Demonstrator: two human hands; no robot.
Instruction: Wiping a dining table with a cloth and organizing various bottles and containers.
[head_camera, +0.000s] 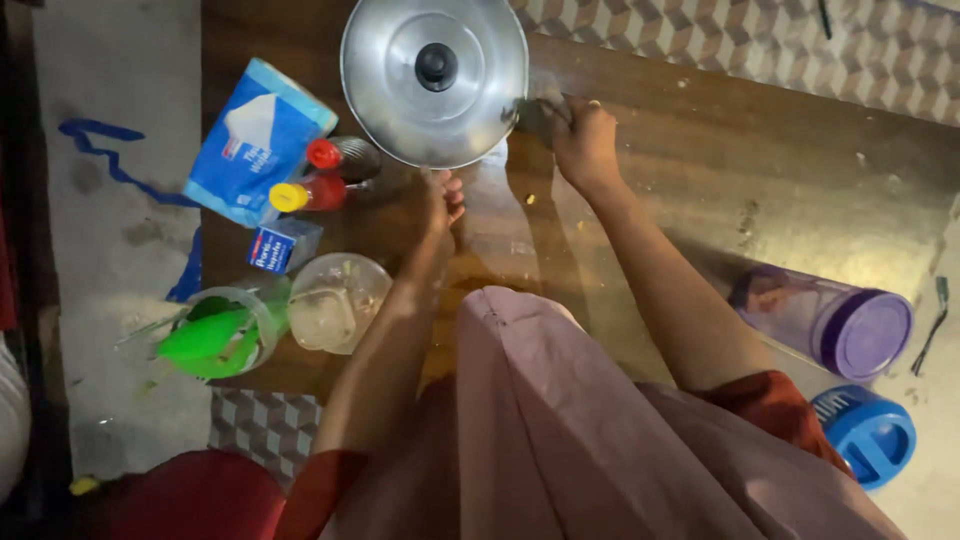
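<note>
Two hands grip the round metal lidded pot (434, 80): left hand (440, 200) closed at its near rim, right hand (583, 140) closed on its right handle; probably stiff, heavy, slippery.

Blue-and-white soft tissue pack (258, 140), oblong, lies tilted at the table's upper left, just left of the lidded pot. Small blue box (283, 246) with a white label patch sits just below it, beside the clear bowl. Red-capped bottle (340, 155) and yellow-capped red bottle (308, 194) lie against the pack's right edge; labels can't be made out.
</note>
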